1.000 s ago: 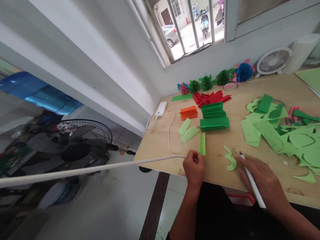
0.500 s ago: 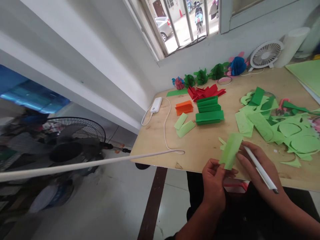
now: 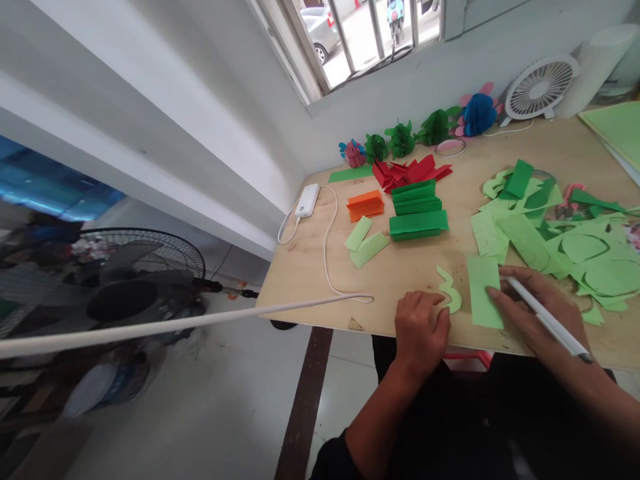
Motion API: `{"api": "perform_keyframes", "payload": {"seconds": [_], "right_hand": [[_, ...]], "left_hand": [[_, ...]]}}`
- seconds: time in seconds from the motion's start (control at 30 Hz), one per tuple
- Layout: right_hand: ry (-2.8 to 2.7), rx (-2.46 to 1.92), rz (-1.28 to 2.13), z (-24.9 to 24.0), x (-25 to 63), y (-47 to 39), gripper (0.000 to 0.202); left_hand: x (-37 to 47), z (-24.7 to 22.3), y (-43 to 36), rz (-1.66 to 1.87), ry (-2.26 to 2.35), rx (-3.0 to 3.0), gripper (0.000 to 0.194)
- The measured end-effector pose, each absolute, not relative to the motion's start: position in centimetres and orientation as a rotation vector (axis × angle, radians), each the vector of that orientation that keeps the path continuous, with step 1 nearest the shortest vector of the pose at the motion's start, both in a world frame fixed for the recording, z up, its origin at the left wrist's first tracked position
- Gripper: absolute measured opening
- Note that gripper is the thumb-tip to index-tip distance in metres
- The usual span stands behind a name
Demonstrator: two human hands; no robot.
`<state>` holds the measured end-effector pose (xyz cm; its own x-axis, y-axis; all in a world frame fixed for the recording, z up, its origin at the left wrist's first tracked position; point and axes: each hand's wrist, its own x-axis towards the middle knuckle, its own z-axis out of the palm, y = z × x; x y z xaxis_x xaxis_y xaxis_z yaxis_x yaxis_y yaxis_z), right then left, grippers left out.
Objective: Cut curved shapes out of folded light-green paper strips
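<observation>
Pinning light-green paper rectangle (image 3: 484, 292) flat near worktop's front edge: right hand (image 3: 537, 313) gripping white pen (image 3: 547, 320), left hand (image 3: 420, 330) loosely curled, empty; tracing next.

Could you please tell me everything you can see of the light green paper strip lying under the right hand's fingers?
The light green paper strip is a plain rectangle of thin, matte craft paper. It lies flat on the wooden table near its front edge, long side running away from the person. The right hand, which also holds a white pen, presses fingertips on its right edge. A curly green offcut lies just left of it, by the left hand.
</observation>
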<state>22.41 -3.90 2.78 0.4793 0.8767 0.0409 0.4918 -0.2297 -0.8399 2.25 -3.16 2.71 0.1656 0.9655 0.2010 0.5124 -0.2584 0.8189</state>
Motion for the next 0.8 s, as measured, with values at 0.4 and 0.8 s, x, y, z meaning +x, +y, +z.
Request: {"api": "perform_keyframes", "payload": {"seconds": [0.4, 0.8], "right_hand": [[-1.538, -1.644, 0.544, 0.9, 20.2, -3.7, 0.042], [-2.099, -1.239, 0.007, -1.1, 21.2, -4.1, 0.031]], "left_hand": [[1.5, 2.4, -1.7, 0.911, 1.406, 1.299, 0.028], [-0.1, 1.1, -1.0, 0.774, 1.828, 1.937, 0.017]]}}
